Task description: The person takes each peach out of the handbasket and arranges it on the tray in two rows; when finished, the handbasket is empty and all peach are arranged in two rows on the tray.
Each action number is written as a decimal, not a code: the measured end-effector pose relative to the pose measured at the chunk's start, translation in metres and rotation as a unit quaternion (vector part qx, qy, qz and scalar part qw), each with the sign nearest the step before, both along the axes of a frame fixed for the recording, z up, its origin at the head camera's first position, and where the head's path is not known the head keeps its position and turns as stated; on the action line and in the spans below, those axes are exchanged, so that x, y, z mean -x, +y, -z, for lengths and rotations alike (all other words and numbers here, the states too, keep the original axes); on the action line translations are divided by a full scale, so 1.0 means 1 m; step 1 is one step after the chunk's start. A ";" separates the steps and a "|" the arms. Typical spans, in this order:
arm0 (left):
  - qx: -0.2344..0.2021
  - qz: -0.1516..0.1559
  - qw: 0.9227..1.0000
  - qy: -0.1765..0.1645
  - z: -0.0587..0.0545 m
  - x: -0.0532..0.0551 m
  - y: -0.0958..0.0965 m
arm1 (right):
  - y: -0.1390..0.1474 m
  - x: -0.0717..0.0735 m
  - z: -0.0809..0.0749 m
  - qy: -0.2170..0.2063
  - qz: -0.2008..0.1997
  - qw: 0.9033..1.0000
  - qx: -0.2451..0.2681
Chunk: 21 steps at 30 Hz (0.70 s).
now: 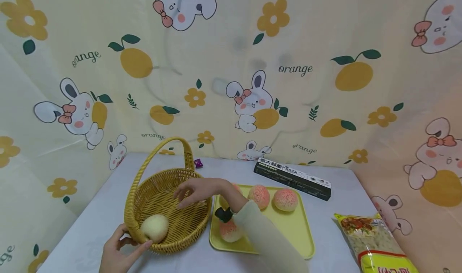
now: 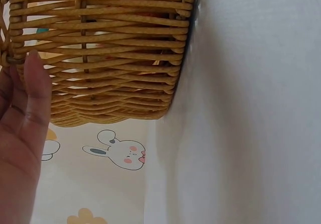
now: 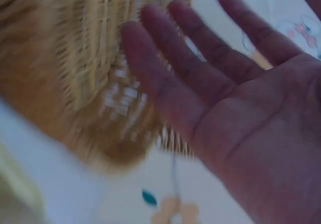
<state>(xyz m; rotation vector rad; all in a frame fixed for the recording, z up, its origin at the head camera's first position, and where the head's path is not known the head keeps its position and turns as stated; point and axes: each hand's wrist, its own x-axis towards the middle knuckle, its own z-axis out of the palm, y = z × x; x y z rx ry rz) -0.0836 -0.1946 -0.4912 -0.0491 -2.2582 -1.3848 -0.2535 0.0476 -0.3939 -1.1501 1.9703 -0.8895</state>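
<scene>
A wicker basket [image 1: 173, 209] with a tall arched handle stands on the left of the table. My left hand [image 1: 124, 249] grips its near-left rim by the foot of the handle, thumb and fingers round the edge. In the left wrist view, the fingers [image 2: 37, 83] lie against the woven side. A pale, round peach-like fruit [image 1: 154, 228] lies inside, close to that hand. Over the basket's right part hovers my right hand [image 1: 202, 191], holding nothing. The right wrist view shows its fingers [image 3: 200, 43] spread and fairly straight, with the blurred basket [image 3: 95, 58] behind them.
Right of the basket, a yellow tray [image 1: 285, 233] bears several pink-speckled peach-like fruits [image 1: 286, 199], partly hidden by my right arm. Behind it lies a black pasta box [image 1: 292, 178]. A yellow food bag [image 1: 375, 241] is at the front right; a small purple packet [image 1: 198, 163] sits behind the basket.
</scene>
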 end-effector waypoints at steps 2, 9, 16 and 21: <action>0.002 0.002 1.000 0.005 0.000 0.000 0.001 | -0.018 0.002 0.003 -0.029 0.007 0.999 -0.020; 0.000 0.004 1.000 0.008 0.004 0.003 0.000 | -0.055 0.010 0.013 -0.114 0.065 0.990 -0.041; -0.006 -0.001 1.000 0.009 0.004 0.002 0.002 | -0.065 0.012 0.030 -0.169 0.102 0.977 -0.076; -0.013 -0.006 1.000 0.013 0.001 0.001 0.003 | -0.073 0.014 0.044 -0.210 0.110 0.967 -0.092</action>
